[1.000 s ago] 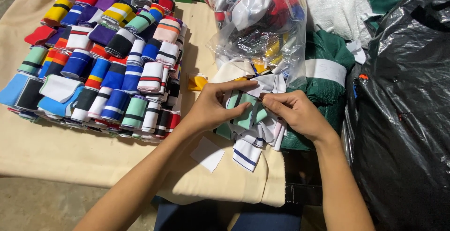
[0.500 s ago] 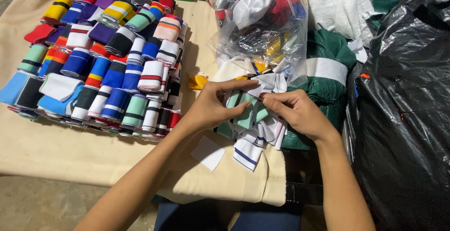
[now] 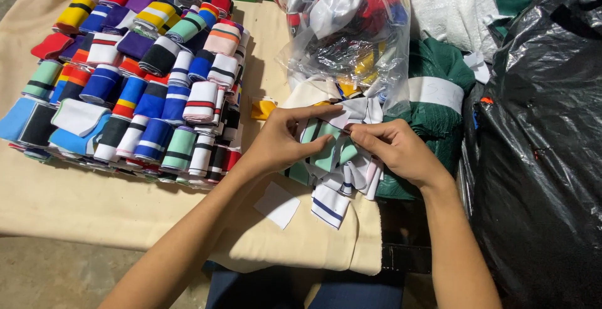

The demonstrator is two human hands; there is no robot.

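**Ana:** Knit bands (image 3: 335,158), the striped rib strips — that's the work. Start with the biggest thing: what's already sorted?

**Ben:** By my reading, a lot. A wide block of rolled bands (image 3: 135,77) covers the far left of the cream cloth (image 3: 94,208), packed row against row in many colours.

**Ana:** And what is left?

**Ben:** Plenty, I'd judge. A clear plastic bag (image 3: 351,33) just behind the hands is stuffed with loose, mixed strips, and a black plastic sack (image 3: 545,146) stands at the right, contents hidden. A green garment with a white band (image 3: 439,95) lies between them.

**Ana:** The bundle itself?

**Ben:** Near the cloth's front edge, right of the rolled block and apart from it: mint, white and navy-striped strips, loose ends hanging toward the person.

**Ana:** The hands?

**Ben:** Left hand (image 3: 285,143) grips the bundle from the side, fingers wrapped round it. Right hand (image 3: 395,149) pinches a strip's top edge between thumb and fingertips. This bundle isn't rolled yet. A small white paper slip (image 3: 277,204) lies on the cloth below.
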